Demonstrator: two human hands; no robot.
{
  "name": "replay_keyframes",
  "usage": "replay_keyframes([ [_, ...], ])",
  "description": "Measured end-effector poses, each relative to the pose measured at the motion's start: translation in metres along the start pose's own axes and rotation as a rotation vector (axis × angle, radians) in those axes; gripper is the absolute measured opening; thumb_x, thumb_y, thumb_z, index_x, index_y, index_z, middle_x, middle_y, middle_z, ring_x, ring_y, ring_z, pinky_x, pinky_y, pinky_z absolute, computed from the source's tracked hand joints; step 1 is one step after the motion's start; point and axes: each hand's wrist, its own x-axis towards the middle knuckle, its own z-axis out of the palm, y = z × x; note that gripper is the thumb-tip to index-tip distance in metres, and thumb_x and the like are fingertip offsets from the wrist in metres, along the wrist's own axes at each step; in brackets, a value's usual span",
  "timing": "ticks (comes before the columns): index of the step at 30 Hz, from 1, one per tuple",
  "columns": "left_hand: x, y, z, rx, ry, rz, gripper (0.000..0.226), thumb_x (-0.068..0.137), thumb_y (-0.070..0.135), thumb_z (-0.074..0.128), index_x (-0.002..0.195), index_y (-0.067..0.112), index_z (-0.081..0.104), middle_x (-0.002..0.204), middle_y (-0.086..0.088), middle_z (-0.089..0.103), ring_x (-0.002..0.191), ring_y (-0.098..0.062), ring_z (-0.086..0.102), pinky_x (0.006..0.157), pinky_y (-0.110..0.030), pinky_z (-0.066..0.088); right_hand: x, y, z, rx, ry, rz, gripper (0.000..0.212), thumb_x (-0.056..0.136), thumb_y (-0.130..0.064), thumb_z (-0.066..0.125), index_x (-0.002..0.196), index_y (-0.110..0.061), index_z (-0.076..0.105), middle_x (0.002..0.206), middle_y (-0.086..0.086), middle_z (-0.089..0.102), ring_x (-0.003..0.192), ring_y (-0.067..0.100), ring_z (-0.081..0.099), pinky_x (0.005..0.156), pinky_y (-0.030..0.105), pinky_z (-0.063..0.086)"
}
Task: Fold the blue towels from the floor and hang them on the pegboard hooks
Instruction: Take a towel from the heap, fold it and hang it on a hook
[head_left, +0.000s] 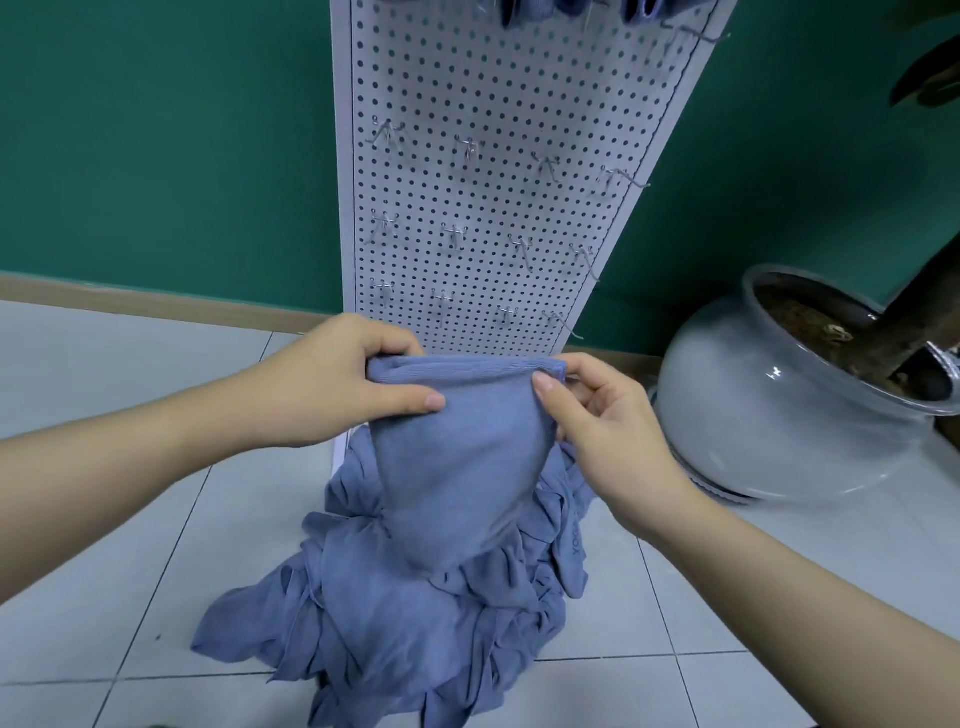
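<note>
Both hands were up front holding one folded blue towel (457, 467) by its top edge: left hand (337, 384) pinching the left corner, right hand (602, 415) pinching the right. It hung over the rumpled towel pile (395, 613) on the tiled floor (104, 597), right before the white pegboard (493, 130) with bare hooks (470, 150).

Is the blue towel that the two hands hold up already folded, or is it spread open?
Folded: the blue towel shows a doubled top edge, pinched by the left hand and the right hand.
</note>
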Motion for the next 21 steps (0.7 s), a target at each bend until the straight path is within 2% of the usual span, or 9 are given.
replay_keyframes([
  [2, -0.001, 0.001, 0.004, -0.077, 0.07, 0.037, 0.01, 0.087, 0.026, 0.079, 0.086, 0.033, 0.072, 0.079, 0.011, 0.072, 0.069, -0.009, 0.065, 0.064, -0.022, 0.051, 0.003, 0.005, -0.002, 0.002, 0.043, 0.021, 0.015, 0.106, -0.016, 0.059, 0.1, -0.009, 0.071, 0.078, 0.01, 0.062, 0.076, 0.02, 0.052, 0.074, 0.038, 0.043],
  [4, -0.005, 0.005, 0.008, -0.114, 0.104, 0.076, 0.029, 0.088, 0.027, 0.078, 0.111, 0.043, 0.07, 0.096, 0.011, 0.075, 0.08, -0.007, 0.069, 0.074, -0.021, 0.056, 0.004, 0.006, -0.003, 0.025, 0.074, 0.036, 0.017, 0.107, -0.018, 0.057, 0.105, -0.006, 0.07, 0.088, 0.015, 0.068, 0.083, 0.022, 0.057, 0.079, 0.043, 0.046],
  [6, -0.008, 0.011, 0.011, -0.048, 0.117, 0.172, 0.04, 0.09, 0.024, 0.075, 0.119, 0.049, 0.066, 0.109, 0.028, 0.071, 0.095, 0.007, 0.067, 0.084, -0.008, 0.048, 0.005, 0.004, -0.002, 0.047, 0.096, 0.044, 0.019, 0.108, -0.019, 0.055, 0.107, -0.006, 0.069, 0.094, 0.017, 0.072, 0.087, 0.021, 0.061, 0.083, 0.043, 0.049],
  [8, -0.009, 0.016, 0.013, -0.019, 0.13, 0.212, 0.034, 0.09, 0.021, 0.075, 0.114, 0.045, 0.071, 0.112, 0.034, 0.07, 0.103, 0.009, 0.066, 0.087, -0.008, 0.048, 0.006, 0.001, -0.002, 0.04, 0.114, 0.013, 0.019, 0.108, -0.022, 0.055, 0.105, -0.008, 0.068, 0.098, 0.022, 0.071, 0.088, 0.02, 0.061, 0.084, 0.043, 0.049],
  [12, -0.009, 0.02, 0.015, -0.068, 0.161, 0.15, 0.008, 0.084, 0.029, 0.081, 0.085, 0.027, 0.073, 0.073, 0.003, 0.072, 0.063, -0.024, 0.066, 0.06, -0.036, 0.055, 0.009, -0.006, -0.002, -0.038, 0.207, -0.126, 0.036, 0.103, -0.036, 0.053, 0.1, -0.001, 0.06, 0.092, 0.034, 0.058, 0.079, 0.022, 0.048, 0.072, 0.044, 0.041],
  [14, -0.01, 0.022, 0.015, -0.059, 0.154, 0.137, 0.026, 0.08, 0.04, 0.079, 0.075, 0.019, 0.065, 0.061, 0.0, 0.067, 0.055, -0.02, 0.063, 0.055, -0.029, 0.052, 0.009, -0.009, -0.005, -0.117, 0.255, -0.211, 0.039, 0.104, -0.035, 0.051, 0.096, 0.003, 0.056, 0.08, 0.03, 0.05, 0.074, 0.023, 0.041, 0.064, 0.049, 0.037],
  [16, -0.011, 0.023, 0.014, -0.011, 0.132, 0.135, 0.04, 0.077, 0.052, 0.073, 0.068, 0.015, 0.061, 0.057, -0.001, 0.064, 0.049, -0.009, 0.053, 0.05, -0.02, 0.041, 0.009, -0.013, -0.01, -0.201, 0.277, -0.289, 0.032, 0.107, -0.028, 0.05, 0.092, 0.0, 0.056, 0.075, 0.022, 0.044, 0.07, 0.02, 0.039, 0.062, 0.042, 0.035],
  [19, -0.009, 0.023, 0.012, 0.027, 0.159, 0.124, 0.048, 0.075, 0.061, 0.068, 0.063, 0.015, 0.056, 0.059, -0.004, 0.061, 0.051, -0.012, 0.048, 0.051, -0.024, 0.037, 0.01, -0.017, -0.017, -0.306, 0.293, -0.357, 0.024, 0.109, -0.018, 0.05, 0.09, -0.006, 0.057, 0.07, -0.002, 0.043, 0.064, 0.008, 0.037, 0.06, 0.021, 0.033],
  [21, -0.006, 0.025, 0.012, 0.005, 0.21, 0.098, 0.049, 0.076, 0.058, 0.072, 0.062, 0.016, 0.05, 0.057, -0.001, 0.057, 0.054, -0.017, 0.048, 0.053, -0.028, 0.037, 0.011, -0.02, -0.019, -0.317, 0.298, -0.366, 0.024, 0.11, -0.016, 0.049, 0.089, -0.005, 0.056, 0.069, -0.004, 0.041, 0.063, 0.006, 0.036, 0.06, 0.018, 0.031],
])
